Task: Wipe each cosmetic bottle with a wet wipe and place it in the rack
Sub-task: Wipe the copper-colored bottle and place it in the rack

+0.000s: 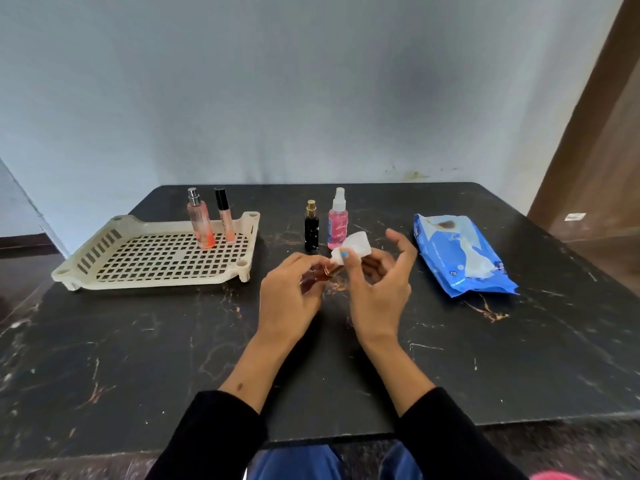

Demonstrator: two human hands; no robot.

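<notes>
1. Amber bottle (317,277): small, brownish, held above the worktop at centre, tilted with its copper-toned neck toward the right. It is partly hidden by the fingers, so its full shape cannot be made out. It is kept off the surface, presumably so that every side can be reached by the wipe.
2. Left hand (289,289): fingers curled round the amber bottle, steadying it as the passive support.
3. Wet wipe (353,249): a crumpled white wad, touching the neck end of the bottle.
4. Right hand (375,282): thumb and forefinger pinch the wet wipe; the remaining fingers are spread clear, which leaves the wad free to rub. Judged step: wiping in progress.
5. Black bottle (311,226) and pink spray bottle (337,221): upright, side by side just behind the hands, outside the rack; probably awaiting their turn.
6. Rack (104,271): beige perforated tray at left, near the hands. A peach perfume bottle (201,221) and a slim tube with a black cap (224,216) stand upright at its far right corner, so likely two items are done and three remain.
7. Wipe packet (460,254): blue, lying flat at right within reach, a sheet protruding from its opening.
8. Worktop (138,358): dark, veined like marble.
</notes>
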